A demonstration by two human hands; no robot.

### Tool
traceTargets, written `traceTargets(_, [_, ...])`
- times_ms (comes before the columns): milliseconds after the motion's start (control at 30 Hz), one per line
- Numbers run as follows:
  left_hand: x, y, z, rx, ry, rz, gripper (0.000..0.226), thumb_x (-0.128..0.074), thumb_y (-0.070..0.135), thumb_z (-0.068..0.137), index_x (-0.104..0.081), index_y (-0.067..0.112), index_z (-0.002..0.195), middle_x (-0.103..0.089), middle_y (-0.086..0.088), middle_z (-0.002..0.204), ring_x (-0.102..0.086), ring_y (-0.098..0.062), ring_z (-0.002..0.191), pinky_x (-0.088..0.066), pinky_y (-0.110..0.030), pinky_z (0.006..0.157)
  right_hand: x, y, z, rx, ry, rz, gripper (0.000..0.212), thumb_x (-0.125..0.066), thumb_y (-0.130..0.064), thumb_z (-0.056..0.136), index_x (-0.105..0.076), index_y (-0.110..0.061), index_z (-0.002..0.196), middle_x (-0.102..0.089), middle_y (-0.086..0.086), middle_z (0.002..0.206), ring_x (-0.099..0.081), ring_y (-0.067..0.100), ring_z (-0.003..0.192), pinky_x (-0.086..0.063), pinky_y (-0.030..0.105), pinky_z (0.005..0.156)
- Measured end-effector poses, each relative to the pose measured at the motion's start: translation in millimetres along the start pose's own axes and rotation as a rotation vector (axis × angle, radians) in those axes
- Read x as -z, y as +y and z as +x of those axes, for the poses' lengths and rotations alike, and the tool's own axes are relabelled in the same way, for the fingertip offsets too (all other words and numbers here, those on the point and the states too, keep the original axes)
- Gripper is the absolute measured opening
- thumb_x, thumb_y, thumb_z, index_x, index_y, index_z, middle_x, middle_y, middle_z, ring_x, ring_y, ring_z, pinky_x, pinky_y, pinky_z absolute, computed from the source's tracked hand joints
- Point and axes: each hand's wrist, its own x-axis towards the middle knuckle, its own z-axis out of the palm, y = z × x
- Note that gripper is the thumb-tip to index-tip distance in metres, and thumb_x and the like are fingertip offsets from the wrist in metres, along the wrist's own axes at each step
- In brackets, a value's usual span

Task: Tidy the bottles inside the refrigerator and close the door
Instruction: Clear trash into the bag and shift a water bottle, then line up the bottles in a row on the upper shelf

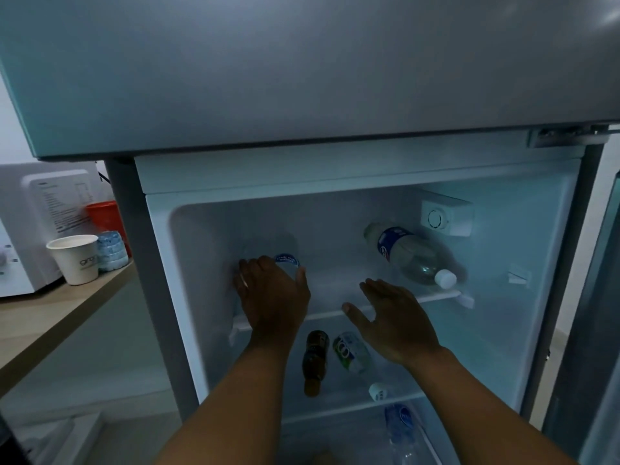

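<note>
The refrigerator stands open with its top glass shelf (436, 297) at hand height. My left hand (271, 297) is wrapped around a clear water bottle with a blue label (288, 260) at the shelf's left, mostly hidden by the hand. My right hand (396, 317) hovers open over the shelf's front edge, holding nothing. A large clear bottle with a blue label and white cap (409, 253) lies on its side at the shelf's right. On the shelf below lie a dark brown bottle (314, 360) and a green-labelled bottle (352, 352) with a white cap. Lower down lies another blue-labelled bottle (401, 427).
The closed freezer door (302, 68) hangs above. The open fridge door (600, 330) is at the far right. On the left, a wooden counter (50, 323) carries a white appliance (33, 223), a paper cup (76, 260), an orange container (104, 219) and a pack of bottles (112, 251).
</note>
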Motion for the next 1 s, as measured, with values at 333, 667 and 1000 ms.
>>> traceTargets(333, [18,-7,-9,0.011,-0.093,-0.240,0.066,-0.068,0.047,0.082,-0.049,0.003,0.127,-0.046,-0.020,0.131,-0.044,-0.042,0.125,-0.038,-0.055,0.105,2,-7,-1,-0.029,-0.081,-0.079,0.075,-0.021,-0.066,0.097,-0.018,-0.021,0.157,-0.013,-0.003,0.166,-0.006,0.016,0.152,-0.003,0.034,0.124])
traceTargets(667, [52,-35,-47,-0.076,-0.266,-0.405,0.044,-0.056,0.040,0.094,-0.044,0.019,0.131,-0.042,-0.005,0.137,-0.057,-0.029,0.110,-0.049,-0.039,0.089,14,-5,-36,-0.052,-0.158,-0.081,0.064,-0.025,-0.050,0.103,-0.009,-0.022,0.158,-0.002,-0.005,0.167,0.003,0.015,0.153,-0.010,0.034,0.123])
traceTargets(1000, [80,-36,-94,-0.411,-0.185,-0.296,0.028,-0.051,0.025,0.087,-0.061,0.018,0.113,-0.063,0.000,0.107,-0.061,-0.023,0.095,-0.052,-0.035,0.070,0,1,-88,-0.025,0.107,0.069,0.046,-0.052,-0.023,0.096,-0.051,-0.006,0.139,-0.056,0.014,0.138,-0.052,0.029,0.128,-0.046,0.039,0.103])
